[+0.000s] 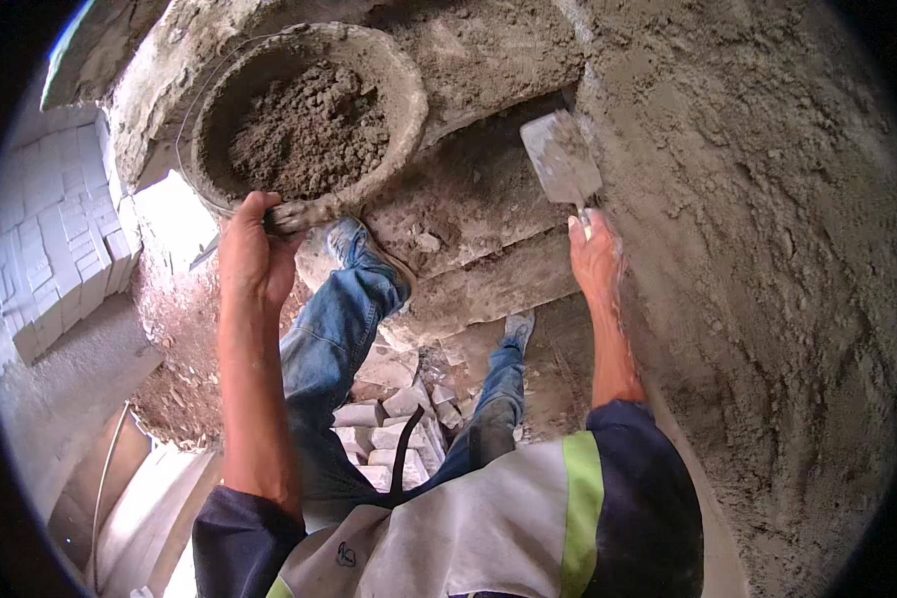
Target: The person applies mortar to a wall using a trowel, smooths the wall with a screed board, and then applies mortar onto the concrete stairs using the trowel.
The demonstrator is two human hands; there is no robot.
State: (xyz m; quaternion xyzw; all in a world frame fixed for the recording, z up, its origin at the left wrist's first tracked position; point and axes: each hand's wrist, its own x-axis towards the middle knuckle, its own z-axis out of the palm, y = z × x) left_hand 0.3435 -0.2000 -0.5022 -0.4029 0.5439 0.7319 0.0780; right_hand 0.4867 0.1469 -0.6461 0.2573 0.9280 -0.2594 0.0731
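Observation:
My left hand (254, 249) is closed on the near rim of a round bucket (409, 95) crusted with mortar. Inside the bucket lies a heap of crumbly grey-brown mortar (314, 130). A thin wire handle (181, 130) curves along the bucket's left side. My right hand (596, 261) is wrapped round the handle of a trowel (560, 154), whose broad metal blade points away from me and is smeared with mortar. The blade is beside the rough mortar-coated wall (747, 229) on my right and above the dusty steps.
Dirt-covered steps (468, 219) run between the bucket and the wall; my left foot (354, 244) is on one, the right foot (518, 327) lower. Loose bricks (389, 439) lie below between my legs. Stacked grey blocks (55, 229) stand at the far left.

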